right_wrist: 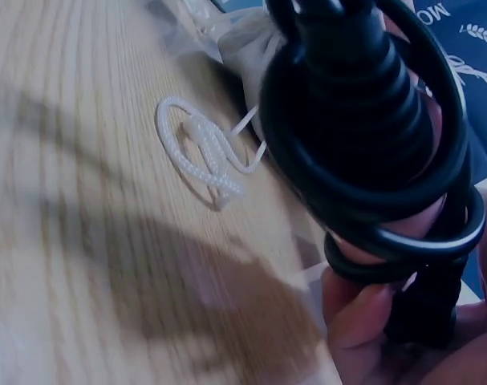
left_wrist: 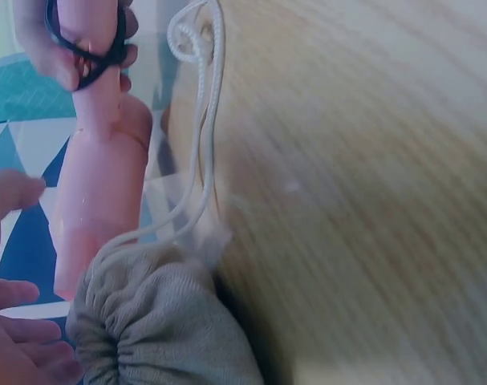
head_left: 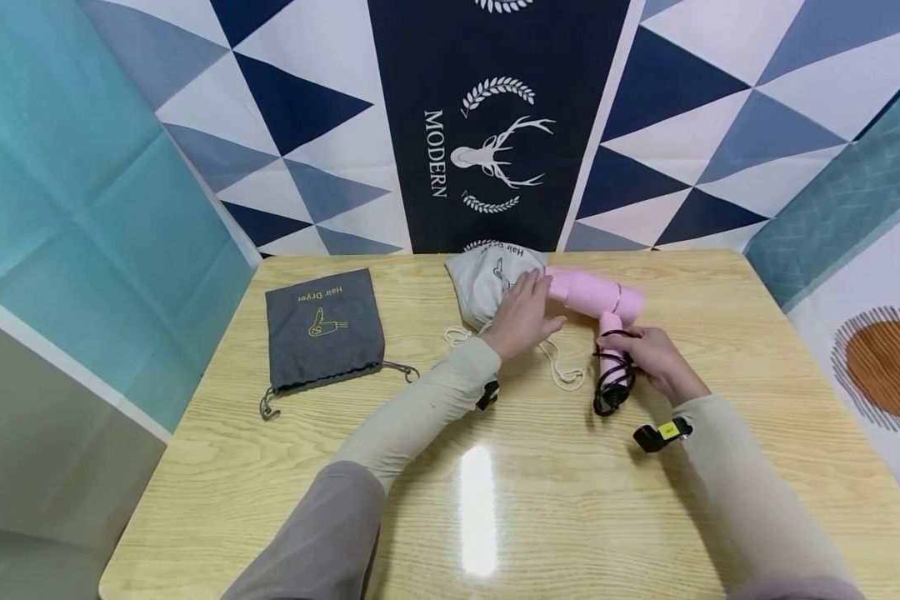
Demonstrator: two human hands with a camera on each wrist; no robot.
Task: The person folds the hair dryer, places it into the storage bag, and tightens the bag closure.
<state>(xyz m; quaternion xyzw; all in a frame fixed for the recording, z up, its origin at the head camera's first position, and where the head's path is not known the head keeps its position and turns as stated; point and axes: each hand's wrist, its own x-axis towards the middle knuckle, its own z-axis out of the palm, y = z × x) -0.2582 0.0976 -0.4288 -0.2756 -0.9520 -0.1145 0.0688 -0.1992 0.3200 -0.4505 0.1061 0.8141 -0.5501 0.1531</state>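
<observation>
A pink hair dryer [head_left: 596, 293] is tilted at the back right, its black cord [right_wrist: 287, 136] wound round the handle. My right hand [head_left: 656, 358] grips that handle through the cord loops. A light grey drawstring pouch [head_left: 480, 283], printed "Hair Dryer", lies left of the dryer's nozzle, its mouth gathered in the left wrist view. My left hand [head_left: 521, 321] is over the pouch's right side with fingers extended, close to the nozzle. In the left wrist view, the nozzle end is partly hidden behind the gathered pouch [left_wrist: 179, 329].
A dark grey drawstring pouch [head_left: 326, 333] with yellow print lies flat on the left of the wooden table [head_left: 570, 500]. White cords [head_left: 566, 375] from the light pouch trail over the tabletop. A patterned cloth [head_left: 330, 158] stands behind the back edge.
</observation>
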